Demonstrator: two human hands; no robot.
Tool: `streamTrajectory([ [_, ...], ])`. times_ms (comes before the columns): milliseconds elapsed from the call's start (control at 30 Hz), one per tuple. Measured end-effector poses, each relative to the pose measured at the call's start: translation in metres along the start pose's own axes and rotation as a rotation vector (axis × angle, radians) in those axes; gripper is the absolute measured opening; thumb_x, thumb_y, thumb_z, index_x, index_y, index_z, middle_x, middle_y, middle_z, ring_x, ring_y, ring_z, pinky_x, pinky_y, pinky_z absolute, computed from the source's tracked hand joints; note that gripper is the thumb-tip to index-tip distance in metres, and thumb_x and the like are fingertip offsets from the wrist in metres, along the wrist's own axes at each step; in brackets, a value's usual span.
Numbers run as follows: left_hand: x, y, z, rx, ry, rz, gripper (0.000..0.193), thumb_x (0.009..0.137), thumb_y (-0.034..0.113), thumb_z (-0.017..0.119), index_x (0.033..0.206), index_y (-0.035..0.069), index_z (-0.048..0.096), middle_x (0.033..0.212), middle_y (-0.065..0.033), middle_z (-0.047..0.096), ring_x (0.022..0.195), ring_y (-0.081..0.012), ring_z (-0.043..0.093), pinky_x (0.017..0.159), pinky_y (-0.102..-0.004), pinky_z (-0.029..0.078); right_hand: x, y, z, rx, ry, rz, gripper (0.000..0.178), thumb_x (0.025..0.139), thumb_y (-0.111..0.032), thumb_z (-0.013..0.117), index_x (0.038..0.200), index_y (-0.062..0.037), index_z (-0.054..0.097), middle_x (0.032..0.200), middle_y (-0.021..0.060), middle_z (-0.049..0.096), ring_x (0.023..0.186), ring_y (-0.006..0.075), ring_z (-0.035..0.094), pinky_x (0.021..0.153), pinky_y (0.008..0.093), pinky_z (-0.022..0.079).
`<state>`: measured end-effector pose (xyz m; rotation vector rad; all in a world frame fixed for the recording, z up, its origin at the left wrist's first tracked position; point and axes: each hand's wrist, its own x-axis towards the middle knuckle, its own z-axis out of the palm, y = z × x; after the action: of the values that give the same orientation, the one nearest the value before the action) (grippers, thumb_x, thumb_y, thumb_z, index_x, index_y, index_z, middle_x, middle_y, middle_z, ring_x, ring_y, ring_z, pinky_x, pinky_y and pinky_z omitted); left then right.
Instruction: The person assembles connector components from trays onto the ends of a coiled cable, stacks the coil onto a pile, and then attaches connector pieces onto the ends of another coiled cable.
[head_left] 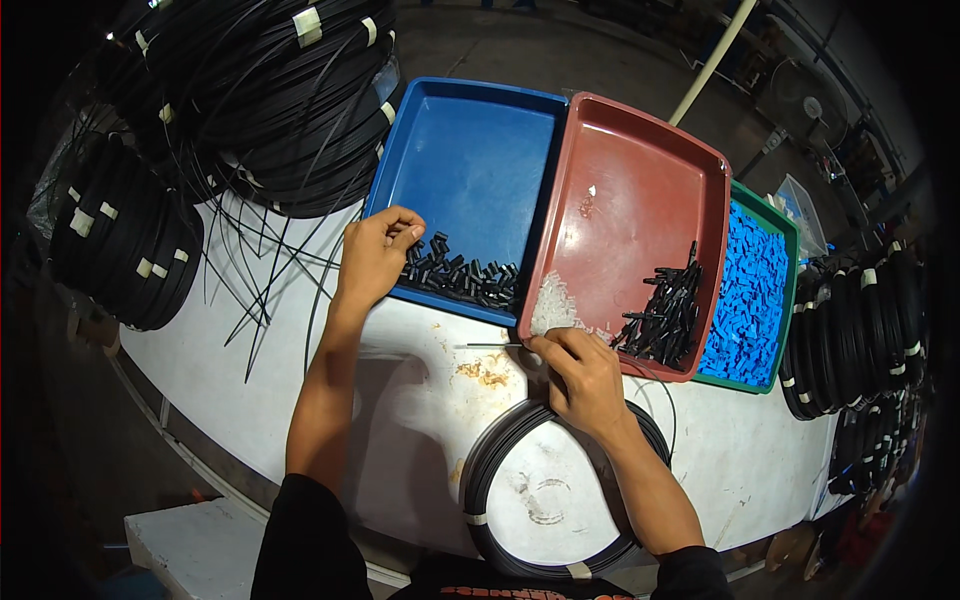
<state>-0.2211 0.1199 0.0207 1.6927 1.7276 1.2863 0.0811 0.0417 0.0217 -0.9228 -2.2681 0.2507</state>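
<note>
My right hand [583,378] pinches a thin black cable near its end, and the cable tip [488,345] sticks out to the left. The cable belongs to a coil [482,450] lying in front of me, tied with pale tape. My left hand [380,252] is closed over the near left corner of the blue tray [470,150], thumb against fingers; whatever the fingertips hold is hidden. Short black tube pieces [465,278] lie along that tray's near side. By my right hand, the red tray [640,170] holds small clear pieces [553,305] and slim black parts [665,310].
A green tray [792,290] full of small blue pieces [745,290] stands at the right. Large black cable coils [270,110] pile up at the far left, loose ends trailing over the white table [230,410]. More coils [860,330] stand on the right; a fan [805,105] is behind.
</note>
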Motion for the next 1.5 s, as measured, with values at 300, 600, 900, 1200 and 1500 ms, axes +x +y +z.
streamTrajectory([
  [300,-0.001,-0.001,0.002,-0.057,-0.076,-0.064,0.010,0.086,0.004,0.075,0.096,0.001,0.076,0.087,-0.0115,0.075,0.077,-0.0195,0.069,0.072,-0.0343,0.054,0.000,0.000,0.002,0.000,0.000,0.035,0.027,0.074,-0.001,0.073,0.101,-0.0061,0.071,0.092,0.0091,0.065,0.083,0.0271,0.065,0.071,0.0386,0.048],
  [600,-0.004,0.011,0.012,0.461,-0.197,0.529,0.014,0.083,0.008,0.074,0.096,0.009,0.081,0.112,-0.0013,0.070,0.111,-0.0223,0.058,0.098,-0.0364,0.041,-0.001,0.002,0.000,0.020,-0.005,0.023,0.025,0.075,0.000,0.073,0.100,-0.0048,0.070,0.093,0.0095,0.065,0.083,0.0283,0.064,0.073,0.0391,0.048],
  [900,-0.001,0.015,0.013,0.414,-0.242,0.540,0.017,0.075,0.009,0.080,0.091,0.007,0.076,0.103,-0.0027,0.070,0.110,-0.0232,0.058,0.100,-0.0392,0.039,-0.005,0.002,0.002,0.046,-0.001,-0.004,0.024,0.076,0.001,0.070,0.101,-0.0026,0.068,0.092,0.0114,0.064,0.082,0.0312,0.063,0.075,0.0420,0.050],
  [1200,-0.043,0.039,0.043,-0.445,-0.039,0.145,0.017,0.085,0.004,0.072,0.102,0.003,0.072,0.099,-0.0076,0.072,0.092,-0.0151,0.065,0.086,-0.0290,0.049,-0.014,0.006,0.003,-0.046,0.028,0.048,0.015,0.080,-0.006,0.068,0.094,-0.0038,0.065,0.084,0.0126,0.059,0.074,0.0337,0.064,0.065,0.0441,0.052],
  [1500,-0.103,0.095,0.116,-0.917,-0.043,0.102,0.021,0.097,0.016,0.072,0.109,-0.001,0.068,0.096,-0.0081,0.071,0.091,-0.0149,0.069,0.084,-0.0263,0.051,-0.041,0.023,-0.016,-0.173,0.076,0.128,0.012,0.083,-0.011,0.067,0.094,-0.0052,0.067,0.085,0.0120,0.061,0.075,0.0340,0.066,0.064,0.0457,0.053],
])
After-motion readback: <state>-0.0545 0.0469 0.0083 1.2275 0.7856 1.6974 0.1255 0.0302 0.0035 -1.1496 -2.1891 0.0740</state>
